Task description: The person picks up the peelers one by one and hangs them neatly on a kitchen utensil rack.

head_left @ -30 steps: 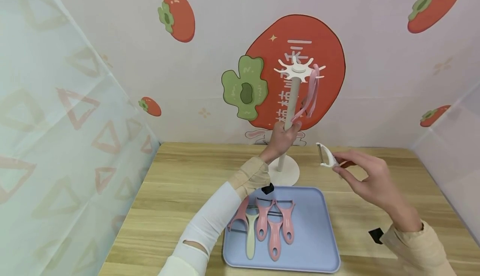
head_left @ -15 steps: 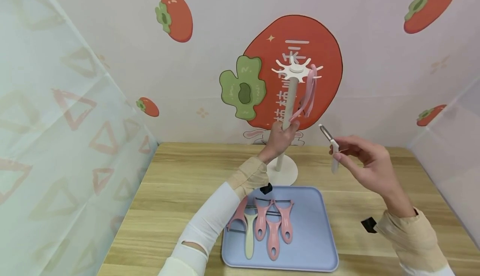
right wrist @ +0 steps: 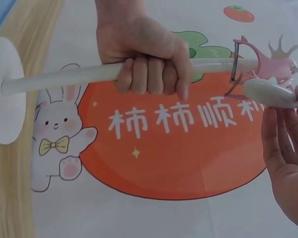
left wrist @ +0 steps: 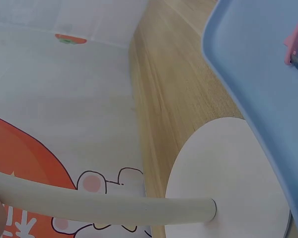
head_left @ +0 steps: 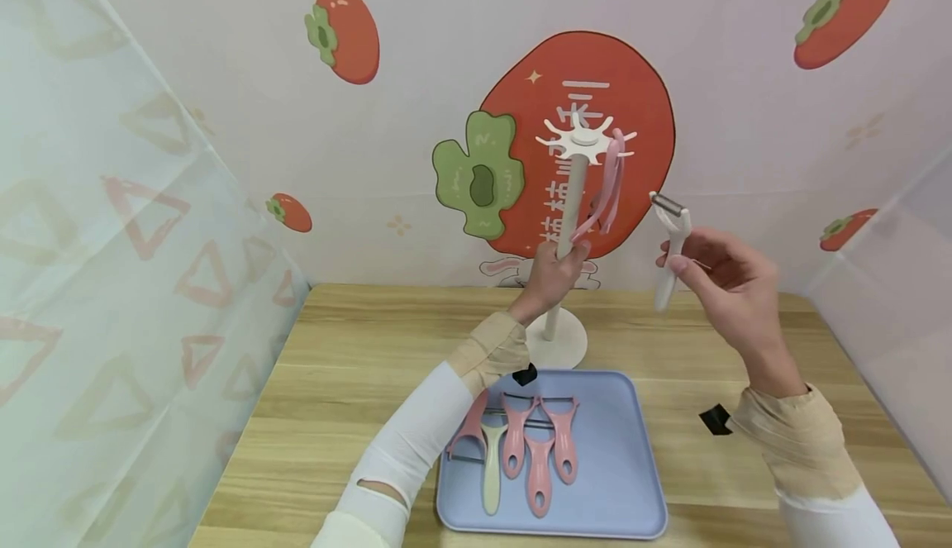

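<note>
A persimmon-printed backdrop [head_left: 409, 151] rises behind the wood-grain worktop [head_left: 342, 383]. The left hand [head_left: 554, 279] wraps its fingers round a white stand [head_left: 573, 201]; right of it, the right hand's [head_left: 732, 288] fingers pinch a white peeler [head_left: 674, 238] in midair.

The wood-grained table [head_left: 357, 374] carries a blue tray [head_left: 613, 465]; just beyond the tray's far edge, a white stand [head_left: 572, 201] rests on its round base [head_left: 568, 346].

"What colour was the tray [head_left: 617, 449]?"
"It was blue, with 4 pink peelers [head_left: 539, 475] and 1 pale green peeler [head_left: 492, 469]."
"And the stand [head_left: 571, 205]?"
"White, like the held peeler [head_left: 676, 244]. The table [head_left: 357, 366] showed tan wood grain; red persimmons [head_left: 640, 135] with green leaves [head_left: 497, 131] patterned the wall [head_left: 223, 35]."
</note>
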Demonstrator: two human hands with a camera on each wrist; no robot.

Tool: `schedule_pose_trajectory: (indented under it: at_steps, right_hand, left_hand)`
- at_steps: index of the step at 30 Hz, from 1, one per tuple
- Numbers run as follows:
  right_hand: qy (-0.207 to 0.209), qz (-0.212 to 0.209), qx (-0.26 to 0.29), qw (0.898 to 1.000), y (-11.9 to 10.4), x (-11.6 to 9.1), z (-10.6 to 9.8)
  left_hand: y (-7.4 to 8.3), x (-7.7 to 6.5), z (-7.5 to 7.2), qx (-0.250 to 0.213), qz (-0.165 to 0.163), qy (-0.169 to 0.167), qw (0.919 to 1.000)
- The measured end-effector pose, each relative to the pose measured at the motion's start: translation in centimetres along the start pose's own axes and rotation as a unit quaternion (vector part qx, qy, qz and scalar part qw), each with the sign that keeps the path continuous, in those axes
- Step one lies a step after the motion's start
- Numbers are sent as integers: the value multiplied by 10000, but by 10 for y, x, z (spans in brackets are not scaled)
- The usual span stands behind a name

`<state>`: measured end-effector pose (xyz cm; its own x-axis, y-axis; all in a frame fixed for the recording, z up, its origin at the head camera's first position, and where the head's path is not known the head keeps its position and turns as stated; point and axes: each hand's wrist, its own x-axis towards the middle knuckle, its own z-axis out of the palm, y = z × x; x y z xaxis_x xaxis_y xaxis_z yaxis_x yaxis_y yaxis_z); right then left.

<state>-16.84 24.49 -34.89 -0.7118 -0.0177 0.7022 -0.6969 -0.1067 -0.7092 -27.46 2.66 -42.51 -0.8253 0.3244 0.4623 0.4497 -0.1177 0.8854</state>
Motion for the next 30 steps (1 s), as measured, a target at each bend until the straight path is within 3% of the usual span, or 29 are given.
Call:
schedule_pose_trajectory:
  at_steps: [10,19,30]
  right_hand:
    - [502,122,8,9987,3,14,7]
    - [1058,106,-10,9943,6,40,21]
    - [1255,-80,-58,9920,16,55,32]
  left_hand:
    - [-1,-5,0,-202,-269,-26,9994]
    - [-3,-2,-3,-222,23,-93,9997]
    - [-1,-1,-1,-276,-18,-88,9996]
